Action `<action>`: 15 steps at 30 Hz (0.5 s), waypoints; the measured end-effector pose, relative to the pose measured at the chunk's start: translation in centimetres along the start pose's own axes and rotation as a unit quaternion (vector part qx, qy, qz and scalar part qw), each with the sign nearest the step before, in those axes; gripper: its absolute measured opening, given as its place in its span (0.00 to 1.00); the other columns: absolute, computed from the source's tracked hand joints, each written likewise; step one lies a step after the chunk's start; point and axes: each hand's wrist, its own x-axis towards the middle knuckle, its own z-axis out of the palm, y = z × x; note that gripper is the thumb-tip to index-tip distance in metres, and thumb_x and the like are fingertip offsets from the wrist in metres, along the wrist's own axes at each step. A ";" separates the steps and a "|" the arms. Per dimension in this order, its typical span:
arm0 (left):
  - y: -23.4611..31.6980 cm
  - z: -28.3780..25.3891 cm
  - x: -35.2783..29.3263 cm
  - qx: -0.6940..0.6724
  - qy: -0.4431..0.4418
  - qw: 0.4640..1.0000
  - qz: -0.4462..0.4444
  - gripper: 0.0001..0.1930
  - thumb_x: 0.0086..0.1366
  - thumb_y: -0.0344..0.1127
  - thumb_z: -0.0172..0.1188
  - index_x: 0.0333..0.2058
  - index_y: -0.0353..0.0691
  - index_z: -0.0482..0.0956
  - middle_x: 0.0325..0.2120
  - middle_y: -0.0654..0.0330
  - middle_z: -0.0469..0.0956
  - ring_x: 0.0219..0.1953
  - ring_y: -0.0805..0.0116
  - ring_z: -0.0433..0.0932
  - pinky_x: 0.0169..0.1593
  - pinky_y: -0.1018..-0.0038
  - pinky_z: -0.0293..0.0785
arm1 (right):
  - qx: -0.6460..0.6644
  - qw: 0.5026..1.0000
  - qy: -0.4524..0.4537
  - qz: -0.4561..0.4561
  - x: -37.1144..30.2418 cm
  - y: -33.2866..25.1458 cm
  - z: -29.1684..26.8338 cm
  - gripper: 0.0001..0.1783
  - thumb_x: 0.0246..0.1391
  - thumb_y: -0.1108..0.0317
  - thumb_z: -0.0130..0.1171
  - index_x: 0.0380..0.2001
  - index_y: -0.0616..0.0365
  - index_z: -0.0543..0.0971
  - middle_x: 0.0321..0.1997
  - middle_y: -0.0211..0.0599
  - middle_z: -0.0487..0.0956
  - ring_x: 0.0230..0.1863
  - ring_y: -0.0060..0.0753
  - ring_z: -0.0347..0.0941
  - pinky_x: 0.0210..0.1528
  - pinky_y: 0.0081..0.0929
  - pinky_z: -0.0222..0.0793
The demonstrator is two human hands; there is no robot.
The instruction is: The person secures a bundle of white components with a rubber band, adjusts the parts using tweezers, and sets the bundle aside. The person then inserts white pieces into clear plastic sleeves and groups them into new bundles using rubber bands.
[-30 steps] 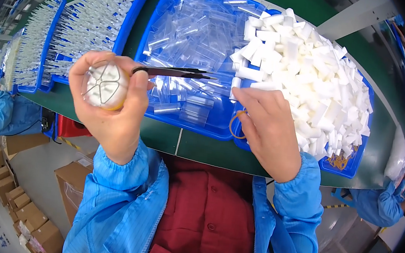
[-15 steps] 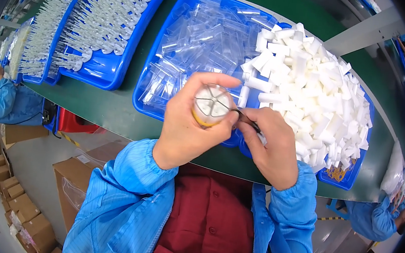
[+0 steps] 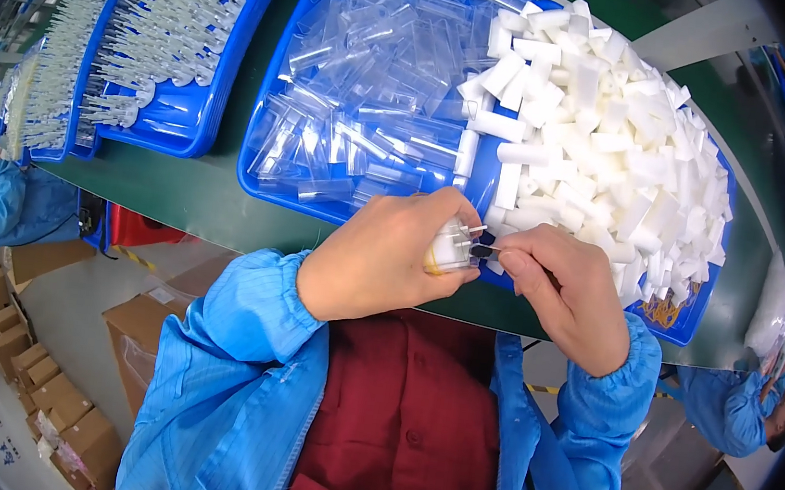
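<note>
My left hand point(image 3: 382, 249) is wrapped round a short bundle of clear tubes with white filling point(image 3: 450, 252), tilted so its end points right. A yellow band shows round its lower part. Between thumb and fingers, my right hand point(image 3: 567, 289) pinches a thin tool with a dark tip point(image 3: 482, 251), which is at the bundle's end; its exact kind is hard to make out. Behind my hands lie many loose clear plastic tubes point(image 3: 373, 78) in a blue tray point(image 3: 254, 147). To the right is a heap of white foam cylinders point(image 3: 607, 144).
Yellow rubber bands point(image 3: 664, 313) lie in the blue tray's near right corner. At left, blue trays point(image 3: 179, 119) hold upright white stalked pieces point(image 3: 181, 22). The green table point(image 3: 193, 208) curves in front of me. Cardboard boxes point(image 3: 56, 391) line the floor; people in blue sit at both sides.
The bundle, seen end-on before, is now turned with its end toward the right. Both hands have shifted right and slightly down, and the trays sit higher in view.
</note>
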 end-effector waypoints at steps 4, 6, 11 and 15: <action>-0.2 0.2 0.1 -0.003 -0.018 1.000 0.007 0.21 0.54 0.34 0.73 0.44 0.37 0.75 0.37 0.51 0.82 0.40 0.52 0.84 0.43 0.66 0.79 | -0.016 0.999 -0.038 -0.010 0.2 0.1 -0.8 0.07 0.61 0.67 0.59 0.34 0.59 0.81 0.31 0.43 0.80 0.31 0.48 0.77 0.33 0.35 0.72; -0.2 0.2 0.2 -0.004 -0.035 0.999 -0.011 0.21 0.54 0.34 0.73 0.44 0.37 0.76 0.38 0.51 0.82 0.40 0.53 0.84 0.43 0.67 0.79 | -0.031 0.997 -0.049 -0.050 0.4 0.4 -1.2 0.07 0.59 0.67 0.60 0.33 0.59 0.81 0.30 0.42 0.80 0.30 0.47 0.77 0.32 0.35 0.72; -0.1 0.1 0.0 -0.024 -0.045 0.998 -0.022 0.20 0.54 0.33 0.72 0.44 0.37 0.76 0.38 0.52 0.82 0.41 0.56 0.83 0.44 0.68 0.78 | -0.060 0.995 -0.051 -0.054 0.3 0.4 -1.6 0.07 0.58 0.66 0.61 0.32 0.58 0.82 0.28 0.41 0.80 0.30 0.46 0.77 0.31 0.35 0.71; -0.2 0.0 0.0 -0.024 -0.058 0.998 -0.019 0.20 0.53 0.33 0.72 0.43 0.37 0.76 0.37 0.52 0.82 0.39 0.57 0.83 0.43 0.68 0.78 | -0.090 0.989 -0.080 -0.086 0.7 0.5 -2.0 0.07 0.57 0.65 0.61 0.31 0.57 0.82 0.28 0.39 0.80 0.29 0.46 0.77 0.30 0.37 0.70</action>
